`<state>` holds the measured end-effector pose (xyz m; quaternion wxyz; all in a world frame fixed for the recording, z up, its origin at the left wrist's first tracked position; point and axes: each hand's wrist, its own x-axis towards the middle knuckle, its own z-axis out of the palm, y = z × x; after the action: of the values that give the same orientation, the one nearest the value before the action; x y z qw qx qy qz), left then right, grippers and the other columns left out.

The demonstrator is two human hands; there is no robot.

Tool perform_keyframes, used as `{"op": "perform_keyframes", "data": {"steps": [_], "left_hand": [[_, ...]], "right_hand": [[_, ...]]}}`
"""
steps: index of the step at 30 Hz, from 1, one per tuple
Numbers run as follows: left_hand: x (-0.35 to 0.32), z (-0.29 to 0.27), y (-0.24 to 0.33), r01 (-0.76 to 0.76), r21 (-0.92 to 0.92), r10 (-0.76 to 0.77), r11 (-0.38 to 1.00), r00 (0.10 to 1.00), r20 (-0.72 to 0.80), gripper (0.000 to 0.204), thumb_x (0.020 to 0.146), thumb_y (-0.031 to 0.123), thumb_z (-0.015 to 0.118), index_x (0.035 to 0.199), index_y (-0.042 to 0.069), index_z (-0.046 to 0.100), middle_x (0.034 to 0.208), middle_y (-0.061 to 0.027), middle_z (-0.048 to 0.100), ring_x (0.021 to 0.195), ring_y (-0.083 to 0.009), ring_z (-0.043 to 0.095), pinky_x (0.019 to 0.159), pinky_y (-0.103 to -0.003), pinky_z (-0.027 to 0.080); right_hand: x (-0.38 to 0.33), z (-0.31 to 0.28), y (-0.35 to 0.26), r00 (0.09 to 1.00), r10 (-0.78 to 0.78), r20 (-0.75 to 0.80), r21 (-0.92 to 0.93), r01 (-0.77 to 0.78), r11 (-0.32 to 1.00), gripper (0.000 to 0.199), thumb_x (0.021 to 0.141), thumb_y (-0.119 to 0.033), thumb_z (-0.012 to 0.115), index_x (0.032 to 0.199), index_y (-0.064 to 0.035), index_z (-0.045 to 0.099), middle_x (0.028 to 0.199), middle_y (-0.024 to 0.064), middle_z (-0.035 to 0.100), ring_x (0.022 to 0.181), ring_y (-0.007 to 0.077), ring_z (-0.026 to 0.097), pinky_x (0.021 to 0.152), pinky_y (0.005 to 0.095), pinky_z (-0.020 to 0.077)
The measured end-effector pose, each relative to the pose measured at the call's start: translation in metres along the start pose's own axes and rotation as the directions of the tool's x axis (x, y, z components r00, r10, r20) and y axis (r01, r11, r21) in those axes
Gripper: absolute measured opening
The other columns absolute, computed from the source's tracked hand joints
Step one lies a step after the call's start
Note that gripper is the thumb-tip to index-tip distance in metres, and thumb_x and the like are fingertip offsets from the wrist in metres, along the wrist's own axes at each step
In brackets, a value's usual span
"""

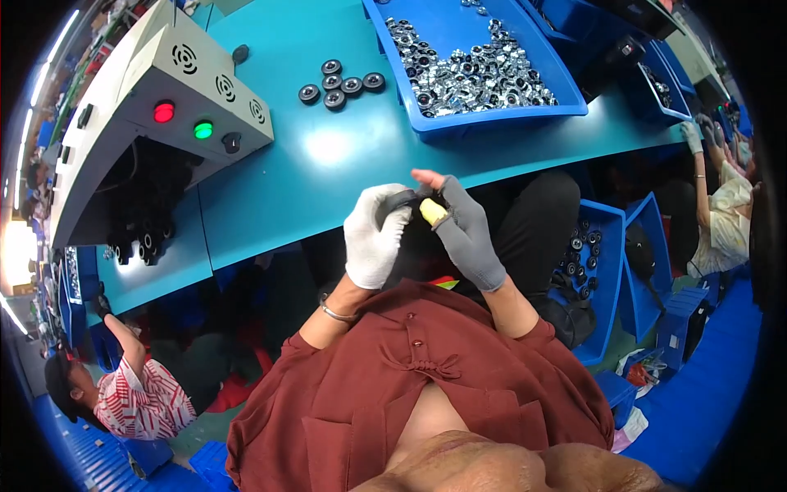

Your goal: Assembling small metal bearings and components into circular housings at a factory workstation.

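I saw the left hand [375,236], white-gloved, curled closed around a black wheel [400,200], short of the blue tray [502,121]. The right hand [470,231], grey-gloved with yellow on one fingertip, was half curled at the wheel's right side; from my end I couldn't tell whether it gripped. Beyond, six black wheels [332,82] sat on the worktop [283,189] left of the tray, which held piled metal parts [484,79].
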<state>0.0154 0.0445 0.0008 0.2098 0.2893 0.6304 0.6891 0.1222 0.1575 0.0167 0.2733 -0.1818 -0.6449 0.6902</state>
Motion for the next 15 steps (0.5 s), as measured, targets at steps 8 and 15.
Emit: {"op": "perform_keyframes", "data": {"steps": [8,15], "left_hand": [[-0.001,-0.007,-0.001,0.161,-0.094,-0.155,0.982,0.985,0.07,0.02,0.091,-0.003,0.069,0.111,-0.001,0.064,0.101,-0.0029,0.069,0.091,-0.0096,0.064,0.083,-0.024,0.052],[0.001,-0.008,-0.007,0.003,0.187,-0.007,0.982,1.0,0.024,0.014,0.088,0.0,0.072,0.101,-0.002,0.068,0.089,-0.0076,0.069,0.079,-0.0114,0.065,0.073,-0.026,0.053]], "right_hand": [[0.009,0.0,0.001,0.984,-0.163,0.067,-0.173,0.173,0.97,0.032,0.089,0.006,0.057,0.118,0.0008,0.069,0.098,0.0078,0.062,0.086,0.0163,0.06,0.078,0.0262,0.0477],[0.003,-0.001,0.011,0.966,-0.251,0.062,-0.361,0.257,0.897,0.034,0.087,0.007,0.062,0.118,-0.001,0.071,0.097,0.0071,0.065,0.085,0.0149,0.06,0.075,0.0251,0.0472]]}}
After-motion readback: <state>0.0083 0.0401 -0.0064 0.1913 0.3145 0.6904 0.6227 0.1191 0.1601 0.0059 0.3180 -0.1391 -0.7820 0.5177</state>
